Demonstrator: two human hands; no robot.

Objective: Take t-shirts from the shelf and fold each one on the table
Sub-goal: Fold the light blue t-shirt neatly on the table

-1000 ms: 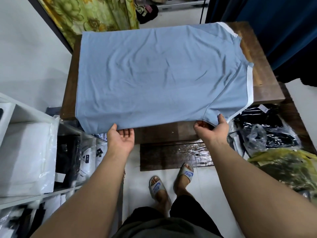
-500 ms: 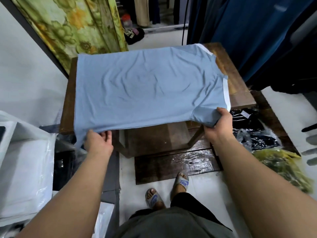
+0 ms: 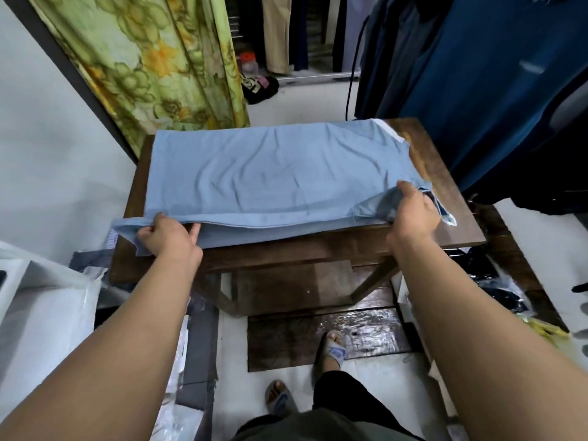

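A light blue t-shirt (image 3: 273, 176) with white trim lies spread across the dark wooden table (image 3: 445, 173). Its near edge is lifted and turned over onto the rest of the shirt. My left hand (image 3: 168, 235) grips the near left corner of the fabric at the table's front left. My right hand (image 3: 413, 208) pinches the near right part by the sleeve, raised a little above the tabletop. The shirt's far edge reaches the back of the table.
A white shelf with plastic-wrapped garments (image 3: 38, 300) stands at my left. A green floral curtain (image 3: 152, 58) hangs behind the table, dark blue clothes (image 3: 477, 74) at the right. Black bagged items (image 3: 496, 281) lie on a low board at the right. My sandalled feet (image 3: 334, 348) are below.
Both hands have carried the shirt's near edge up and forward over the table, starting a lengthwise fold. The camera has tilted up and back, so the table looks farther away.
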